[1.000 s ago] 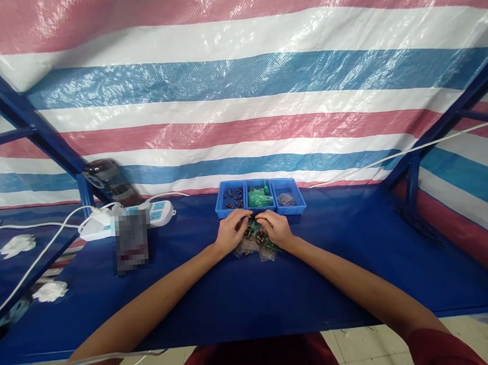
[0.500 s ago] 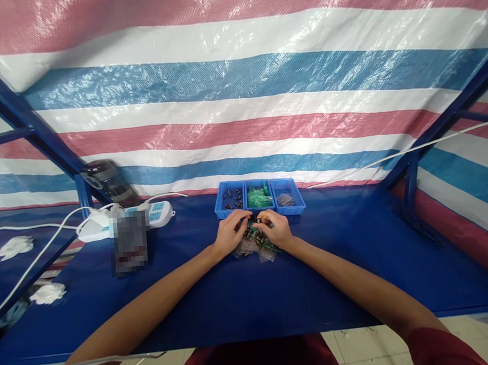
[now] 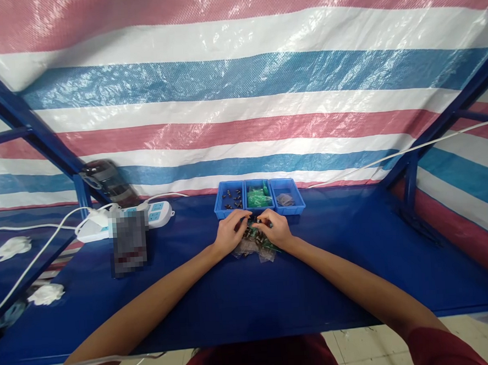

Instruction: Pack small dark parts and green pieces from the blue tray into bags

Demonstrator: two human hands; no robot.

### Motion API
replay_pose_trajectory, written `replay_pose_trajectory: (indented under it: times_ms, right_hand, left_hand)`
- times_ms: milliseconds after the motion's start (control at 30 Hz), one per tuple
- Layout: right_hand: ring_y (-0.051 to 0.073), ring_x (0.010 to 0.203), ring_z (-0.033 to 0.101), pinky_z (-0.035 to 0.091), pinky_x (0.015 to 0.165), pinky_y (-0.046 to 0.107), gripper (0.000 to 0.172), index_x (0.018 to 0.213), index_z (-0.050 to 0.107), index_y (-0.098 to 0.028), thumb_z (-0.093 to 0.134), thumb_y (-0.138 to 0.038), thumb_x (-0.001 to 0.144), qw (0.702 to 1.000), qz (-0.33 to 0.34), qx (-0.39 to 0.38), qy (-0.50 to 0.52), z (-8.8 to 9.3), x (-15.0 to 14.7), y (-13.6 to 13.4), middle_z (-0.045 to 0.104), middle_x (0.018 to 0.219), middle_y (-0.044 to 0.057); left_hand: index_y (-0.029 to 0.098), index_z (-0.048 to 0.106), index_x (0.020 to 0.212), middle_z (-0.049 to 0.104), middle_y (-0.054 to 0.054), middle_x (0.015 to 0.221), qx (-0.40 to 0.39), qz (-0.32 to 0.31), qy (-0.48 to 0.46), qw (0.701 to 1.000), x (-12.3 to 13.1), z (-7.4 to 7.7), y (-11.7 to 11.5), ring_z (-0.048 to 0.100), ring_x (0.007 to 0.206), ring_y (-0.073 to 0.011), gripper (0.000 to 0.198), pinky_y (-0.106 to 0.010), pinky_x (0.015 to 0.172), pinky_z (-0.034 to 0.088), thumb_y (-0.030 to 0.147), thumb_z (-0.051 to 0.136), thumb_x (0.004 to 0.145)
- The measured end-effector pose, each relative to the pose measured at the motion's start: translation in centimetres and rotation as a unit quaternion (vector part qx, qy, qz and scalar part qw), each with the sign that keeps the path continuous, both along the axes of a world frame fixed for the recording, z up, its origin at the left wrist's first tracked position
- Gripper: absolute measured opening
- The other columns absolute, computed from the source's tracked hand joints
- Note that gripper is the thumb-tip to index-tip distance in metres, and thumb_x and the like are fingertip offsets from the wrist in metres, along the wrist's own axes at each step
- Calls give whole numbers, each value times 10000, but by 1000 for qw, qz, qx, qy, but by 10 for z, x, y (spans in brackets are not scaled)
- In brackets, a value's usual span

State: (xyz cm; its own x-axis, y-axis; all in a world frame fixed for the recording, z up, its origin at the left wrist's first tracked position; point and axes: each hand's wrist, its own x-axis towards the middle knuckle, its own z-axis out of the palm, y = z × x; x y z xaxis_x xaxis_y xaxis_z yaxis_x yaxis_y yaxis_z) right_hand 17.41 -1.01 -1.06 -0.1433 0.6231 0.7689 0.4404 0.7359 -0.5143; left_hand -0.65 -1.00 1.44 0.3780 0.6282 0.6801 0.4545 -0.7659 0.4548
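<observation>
My left hand [image 3: 231, 231] and my right hand [image 3: 276, 228] face each other above a mixed pile [image 3: 254, 242] of small dark-and-brass parts, green pieces and clear plastic bits on the blue table. Both hands have their fingers curled with the tips drawn together; what lies between them is too small to make out. Just behind them stand three joined blue bins. The left bin [image 3: 225, 212] has several small brass-and-black parts, the middle bin [image 3: 260, 209] holds green pieces, and in the right bin [image 3: 296, 208] lie clear plastic pieces.
On the left are a white power strip [image 3: 161, 215] with plugs and cables, a pixelated dark object [image 3: 130, 244] and a dark jar [image 3: 109, 182]. Crumpled white tissue [image 3: 46, 294] lies near the left edge. Blue metal posts [image 3: 411, 178] and a striped tarp [image 3: 237, 78] enclose the table [image 3: 251, 297].
</observation>
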Motion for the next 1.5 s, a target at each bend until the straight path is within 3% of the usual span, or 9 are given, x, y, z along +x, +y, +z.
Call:
replay_pose_trajectory:
  times_ms: [267, 567, 800, 1133, 1267, 1500]
  right_hand:
    - [150, 684, 601, 464, 621, 258, 238, 922, 619, -178, 416, -296, 956, 998, 28, 21, -43, 4, 2, -1, 649, 787, 61]
    - [142, 621, 620, 525, 628, 275, 235, 1035, 636, -177, 439, -267, 942, 1000, 28, 2, -13, 3, 0, -2, 669, 827, 65]
    - [175, 766, 653, 567, 712, 331, 267, 1111, 634, -194, 435, -216, 934, 999, 37, 15, -14, 9, 3, -4, 668, 998, 92]
    - [173, 730, 641, 538, 671, 303, 197, 979, 660, -181, 533, -312, 904, 999, 25, 25, -8, 4, 3, -1, 692, 852, 77]
    - [139, 590, 565, 492, 584, 271, 238, 900, 647, -173, 566, -395, 875, 1000, 13, 8, -22, 3, 4, 0, 625, 694, 38]
    - [116, 531, 491, 442, 538, 249, 304, 806, 608, -177, 568, -475, 851, 999, 11, -18, -27, 5, 6, -1, 553, 639, 13]
  left_hand:
    - [193, 591, 1068, 644, -54, 951, 0, 0, 4, 1000, 0, 1, 0, 534, 596, -85, 206, -214, 567, 456, 222, 448, 922]
    - [192, 597, 1062, 640, -53, 962, -7, 6, 6, 1000, -1, -2, 1, 563, 652, -95, 203, -217, 615, 476, 214, 454, 920]
    - [184, 595, 1054, 645, -57, 961, 6, 0, -1, 1000, 1, 0, 0, 566, 664, -103, 196, -222, 617, 476, 217, 459, 916]
    - [182, 592, 1046, 640, -45, 939, -10, 27, -17, 999, 1, -1, 2, 500, 561, -73, 191, -212, 574, 447, 229, 460, 916]
    - [176, 594, 1038, 639, -45, 934, -10, 23, -20, 999, 2, 0, 1, 502, 569, -73, 184, -211, 578, 444, 218, 464, 914]
    - [176, 593, 1044, 636, -50, 936, -23, 21, -15, 999, 3, 0, 1, 490, 556, -72, 192, -218, 574, 439, 227, 460, 916]
